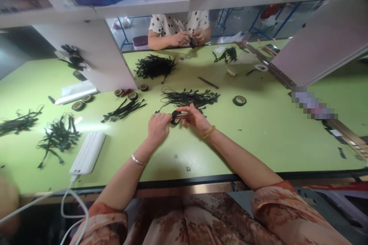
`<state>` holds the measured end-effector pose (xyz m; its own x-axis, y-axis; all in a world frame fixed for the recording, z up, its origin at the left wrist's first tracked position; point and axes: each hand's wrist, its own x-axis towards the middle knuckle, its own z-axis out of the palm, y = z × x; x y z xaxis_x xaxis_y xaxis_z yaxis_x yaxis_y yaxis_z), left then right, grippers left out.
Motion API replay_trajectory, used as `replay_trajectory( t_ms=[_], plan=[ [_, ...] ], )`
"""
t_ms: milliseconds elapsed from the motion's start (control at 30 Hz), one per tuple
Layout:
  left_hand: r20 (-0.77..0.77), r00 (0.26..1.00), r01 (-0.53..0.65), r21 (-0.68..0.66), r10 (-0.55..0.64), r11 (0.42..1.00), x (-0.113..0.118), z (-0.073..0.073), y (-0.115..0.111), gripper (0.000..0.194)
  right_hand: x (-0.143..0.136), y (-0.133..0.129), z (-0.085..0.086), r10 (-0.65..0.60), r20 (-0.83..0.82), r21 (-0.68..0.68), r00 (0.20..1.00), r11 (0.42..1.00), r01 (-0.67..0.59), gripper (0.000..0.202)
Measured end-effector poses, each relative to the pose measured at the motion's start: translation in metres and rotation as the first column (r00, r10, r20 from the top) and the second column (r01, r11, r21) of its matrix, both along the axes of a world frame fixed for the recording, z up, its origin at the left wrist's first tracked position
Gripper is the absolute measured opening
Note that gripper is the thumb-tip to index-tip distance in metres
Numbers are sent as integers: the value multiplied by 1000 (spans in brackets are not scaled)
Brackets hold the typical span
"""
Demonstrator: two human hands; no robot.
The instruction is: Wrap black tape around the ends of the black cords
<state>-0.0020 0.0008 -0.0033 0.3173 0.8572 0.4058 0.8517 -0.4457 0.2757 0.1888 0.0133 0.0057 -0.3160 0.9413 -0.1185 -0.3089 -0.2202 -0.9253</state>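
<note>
My left hand [158, 128] is closed, its fingertips pinching at the left edge of a roll of black tape [175, 118]. On the roll's other side, my right hand [198, 120] has its fingers bent round a thin dark cable [186, 115], whose ends are hard to make out. Both hands are just above the green table [218, 149]. Right behind them lies a spread bundle of thin black cables [189, 97], with small connectors at the ends. A second tape roll [239, 100] rests to the right of that bundle.
Further cable bundles lie left [123, 110] and at the far side [155, 66]. A white power bank [87, 153] with a cord sits at left. White panels [92, 53] hold up a shelf [161, 3]. Across the table, a co-worker's hands [191, 38] hold a small dark thing.
</note>
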Motion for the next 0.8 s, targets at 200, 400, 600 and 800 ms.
replay_trajectory(
  t_ms=[200,400,600,800],
  plan=[
    [2,1000,-1,97,1,995,-2,10,-5,25,8,-1,6,91,10,43,996,995,-92,72],
    [-9,1000,-3,19,3,1000,-3,2,-1,23,22,6,9,189,-104,-115,976,973,-201,105],
    [-31,999,35,-118,-39,992,9,-3,-6,20,17,13,-2,182,-170,-273,969,936,-223,111],
    [-70,995,60,-183,-74,981,15,3,-7,17,17,12,-1,165,-214,-223,963,951,-213,113]
  ],
)
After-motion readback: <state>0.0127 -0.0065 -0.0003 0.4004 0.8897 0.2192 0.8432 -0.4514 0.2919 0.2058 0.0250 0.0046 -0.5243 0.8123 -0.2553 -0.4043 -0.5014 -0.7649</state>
